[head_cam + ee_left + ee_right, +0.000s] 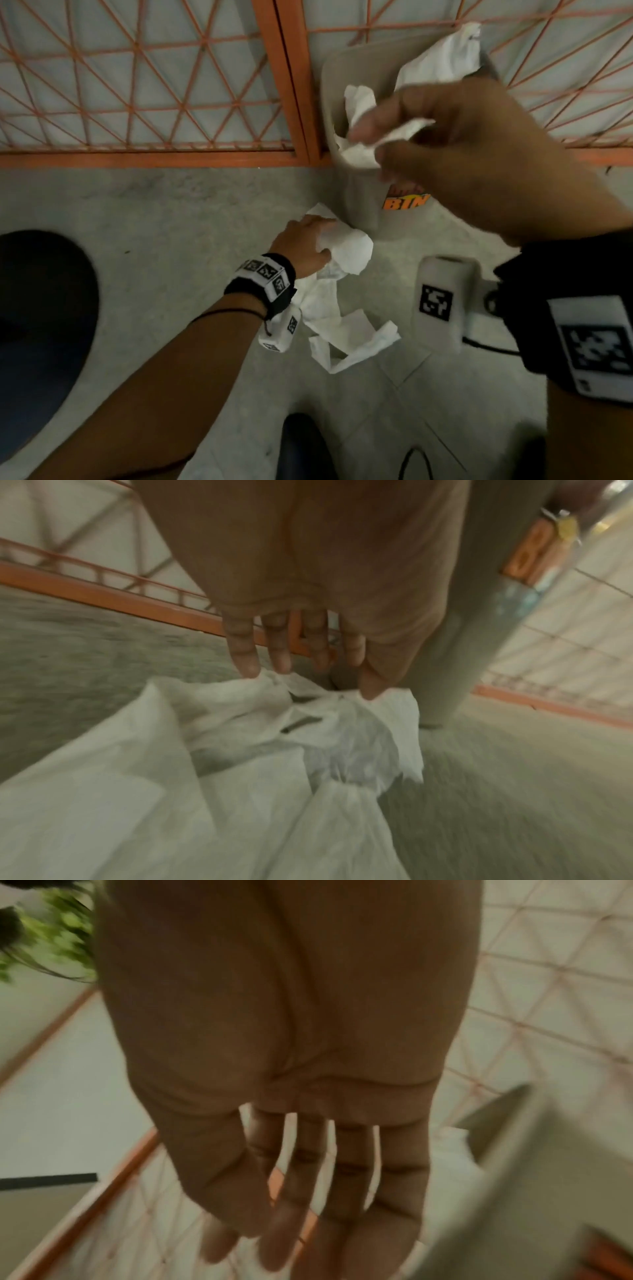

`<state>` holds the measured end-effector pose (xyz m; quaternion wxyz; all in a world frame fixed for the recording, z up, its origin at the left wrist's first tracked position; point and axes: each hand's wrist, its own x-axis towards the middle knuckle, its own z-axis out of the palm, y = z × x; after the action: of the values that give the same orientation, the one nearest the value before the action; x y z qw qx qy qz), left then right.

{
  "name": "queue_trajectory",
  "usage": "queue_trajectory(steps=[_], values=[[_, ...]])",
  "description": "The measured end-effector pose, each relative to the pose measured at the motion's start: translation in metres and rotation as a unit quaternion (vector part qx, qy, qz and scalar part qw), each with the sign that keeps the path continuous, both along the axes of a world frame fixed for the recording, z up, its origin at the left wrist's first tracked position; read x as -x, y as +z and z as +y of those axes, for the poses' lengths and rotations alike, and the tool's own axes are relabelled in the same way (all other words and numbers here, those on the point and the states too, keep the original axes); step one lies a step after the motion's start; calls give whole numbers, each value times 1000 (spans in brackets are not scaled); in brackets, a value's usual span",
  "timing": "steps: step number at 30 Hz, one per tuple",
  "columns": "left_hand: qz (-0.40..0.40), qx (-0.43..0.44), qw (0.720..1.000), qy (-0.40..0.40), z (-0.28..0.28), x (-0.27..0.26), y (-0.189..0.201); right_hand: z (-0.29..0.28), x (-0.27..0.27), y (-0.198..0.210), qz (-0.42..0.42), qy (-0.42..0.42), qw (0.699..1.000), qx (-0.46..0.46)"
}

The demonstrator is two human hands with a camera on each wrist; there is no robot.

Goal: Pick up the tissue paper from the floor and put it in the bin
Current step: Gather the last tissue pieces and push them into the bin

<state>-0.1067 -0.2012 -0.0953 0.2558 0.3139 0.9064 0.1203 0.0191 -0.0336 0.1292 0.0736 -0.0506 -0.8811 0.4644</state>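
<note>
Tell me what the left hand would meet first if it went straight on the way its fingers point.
The tissue: the fingertips of the left hand seem to touch its crumpled top. Beyond it stands the bin, though depth is unclear.

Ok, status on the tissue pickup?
Left hand open, touching floor tissue. Right hand open over bin; crumpled tissue inside. Nothing in the way.

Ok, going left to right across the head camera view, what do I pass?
Dark rounded shape → left hand, touching tissue paper → bin → marker band on the right wrist. The right hand overlaps the bin, so it's left out.
</note>
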Motion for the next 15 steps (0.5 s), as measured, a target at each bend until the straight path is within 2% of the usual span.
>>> queue_trajectory(steps=[2, 4, 7, 9, 12, 13, 15], values=[[31, 27, 997, -63, 10, -6, -10, 1, -16, -21, -56, 20, 997, 52], [72, 46, 991, -99, 18, -11, -21, 3, -27, -50, -131, 28, 989, 61], [139, 46, 985, -94, 23, -11, -30, 3, -34, -100, -271, 49, 959, 69], [138, 18, 987, -84, 22, -9, -32, -8, -38, -137, -351, 84, 930, 69], [103, -93, 990, -14, 13, -5, -20, -38, -47, -195, -441, 128, 888, 19], [103, -131, 986, 22, 8, -4, -14, -49, -52, -211, -452, 115, 885, -5], [121, -197, 968, 92, -3, 0, 2, -70, -65, -233, -432, 37, 900, -44]])
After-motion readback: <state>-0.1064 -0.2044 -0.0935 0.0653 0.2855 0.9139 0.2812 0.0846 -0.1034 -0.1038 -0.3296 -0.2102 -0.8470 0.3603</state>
